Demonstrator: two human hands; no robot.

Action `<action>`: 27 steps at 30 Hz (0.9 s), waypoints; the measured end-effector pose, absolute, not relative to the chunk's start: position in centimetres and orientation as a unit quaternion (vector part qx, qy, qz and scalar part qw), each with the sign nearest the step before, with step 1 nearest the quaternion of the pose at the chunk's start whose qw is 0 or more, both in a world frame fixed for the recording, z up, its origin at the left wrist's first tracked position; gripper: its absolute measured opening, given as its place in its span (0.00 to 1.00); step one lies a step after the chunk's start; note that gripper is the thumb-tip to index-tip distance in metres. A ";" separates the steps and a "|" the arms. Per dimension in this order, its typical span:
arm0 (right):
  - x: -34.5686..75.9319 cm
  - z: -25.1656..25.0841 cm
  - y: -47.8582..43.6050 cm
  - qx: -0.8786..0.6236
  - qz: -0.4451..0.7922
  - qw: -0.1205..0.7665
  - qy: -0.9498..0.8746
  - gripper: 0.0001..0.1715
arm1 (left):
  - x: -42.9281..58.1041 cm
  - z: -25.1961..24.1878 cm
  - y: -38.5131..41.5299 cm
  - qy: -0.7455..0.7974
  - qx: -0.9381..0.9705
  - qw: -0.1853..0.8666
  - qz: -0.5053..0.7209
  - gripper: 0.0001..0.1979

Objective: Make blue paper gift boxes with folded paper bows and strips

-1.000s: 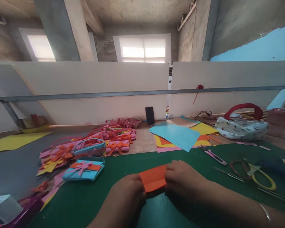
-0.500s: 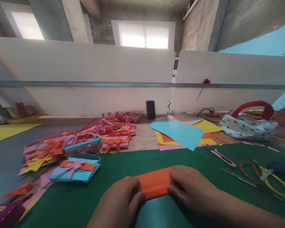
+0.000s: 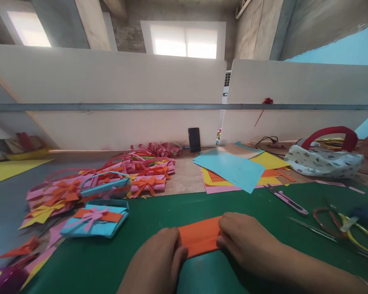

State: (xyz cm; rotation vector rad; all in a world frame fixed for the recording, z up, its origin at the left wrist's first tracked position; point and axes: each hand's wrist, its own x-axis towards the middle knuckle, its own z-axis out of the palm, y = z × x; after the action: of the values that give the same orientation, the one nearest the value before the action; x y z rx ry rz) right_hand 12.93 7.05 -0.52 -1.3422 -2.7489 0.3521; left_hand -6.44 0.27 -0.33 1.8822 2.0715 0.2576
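Note:
A folded strip of orange paper [image 3: 200,238] lies on the green cutting mat [image 3: 116,261] near the front edge. My left hand [image 3: 162,257] grips its left end with curled fingers. My right hand [image 3: 243,241] is closed over its right end. Both hands press the paper down onto the mat.
Paper gift bags with bows, pink, blue and orange [image 3: 95,192], are piled at the left. A stack of coloured sheets topped by a blue one [image 3: 233,167] lies behind. Thread snips [image 3: 286,199], scissors [image 3: 346,226], a cloth bag [image 3: 323,159] and a phone [image 3: 194,139] stand to the right and back.
The view has tilted down and shifted a little. My hands have stayed on the orange paper, pressing it a bit flatter and wider.

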 end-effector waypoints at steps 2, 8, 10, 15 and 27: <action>12.8 -0.6 7.0 -0.432 0.107 0.030 -0.895 0.12 | -6.5 -0.4 0.2 0.729 0.659 0.162 0.092 0.08; 12.7 -0.4 6.8 -0.448 0.111 0.022 -0.887 0.10 | -6.4 -0.1 0.3 0.735 0.653 0.164 0.081 0.07; 12.8 -0.3 6.8 -0.456 0.127 0.031 -0.880 0.10 | -6.3 0.1 0.2 0.740 0.650 0.156 0.071 0.07; 13.4 -0.8 7.2 -0.418 0.081 0.080 -0.901 0.02 | -6.8 -0.1 0.2 0.748 0.644 0.142 0.073 0.06; 15.5 1.2 7.7 -0.168 0.006 0.004 -0.986 0.11 | -7.3 0.0 0.7 0.740 0.645 0.164 0.098 0.07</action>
State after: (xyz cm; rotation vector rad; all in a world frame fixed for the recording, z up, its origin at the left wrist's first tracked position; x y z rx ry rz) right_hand 15.52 7.73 1.21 -0.5255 -3.0881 0.0203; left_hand -7.35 0.74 0.03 1.8377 2.1106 0.2800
